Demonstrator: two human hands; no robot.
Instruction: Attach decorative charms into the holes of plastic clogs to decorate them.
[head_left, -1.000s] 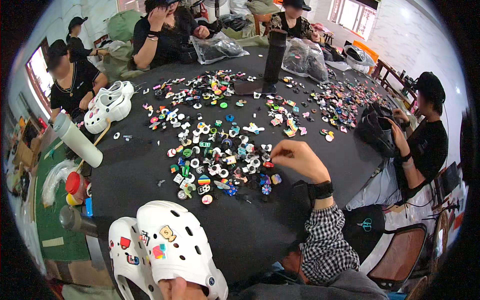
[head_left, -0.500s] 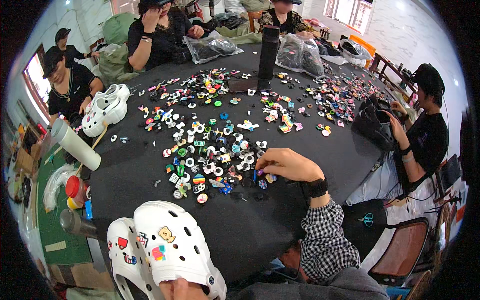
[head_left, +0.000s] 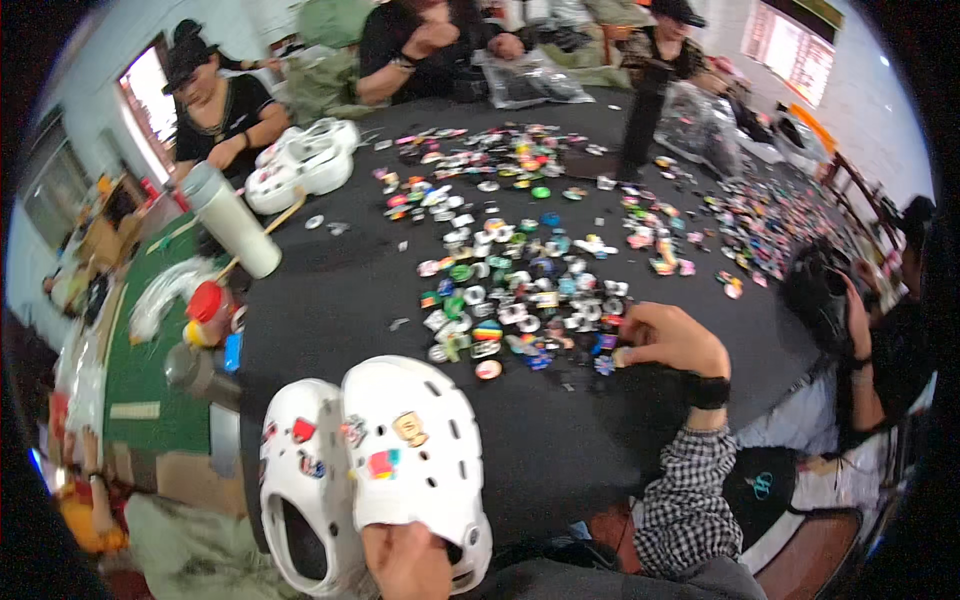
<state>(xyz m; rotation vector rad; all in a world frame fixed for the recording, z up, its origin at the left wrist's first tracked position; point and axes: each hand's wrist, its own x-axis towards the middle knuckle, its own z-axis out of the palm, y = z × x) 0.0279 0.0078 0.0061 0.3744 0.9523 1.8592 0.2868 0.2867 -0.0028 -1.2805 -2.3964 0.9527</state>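
Near the lower edge, my left hand (head_left: 412,562) grips a white clog (head_left: 415,400) at its foot opening, the thumb side showing and the other fingers hidden inside. A gold bag-shaped charm and a pink-and-blue one sit on this clog. A second white clog (head_left: 300,480), with a red charm and others, rests against its left side. My right hand (head_left: 680,340) reaches the right edge of a pile of shoe charms (head_left: 525,285). Its fingers are curled and closed beside a purple-and-blue charm (head_left: 605,343); what lies between the fingertips is too blurred to make out.
A pale tumbler (head_left: 235,225), a red-lidded jar (head_left: 210,302) and a grey bottle (head_left: 200,375) stand at left. White clogs (head_left: 305,165) lie farther back. A black upright stand (head_left: 645,120) rises among more charms (head_left: 770,230). Several people work around the black table (head_left: 330,290).
My view has turned left, so the whole scene sits farther right in the picture. My left hand still holds the clog. My right hand stays at the pile's edge, its fingers slightly shifted.
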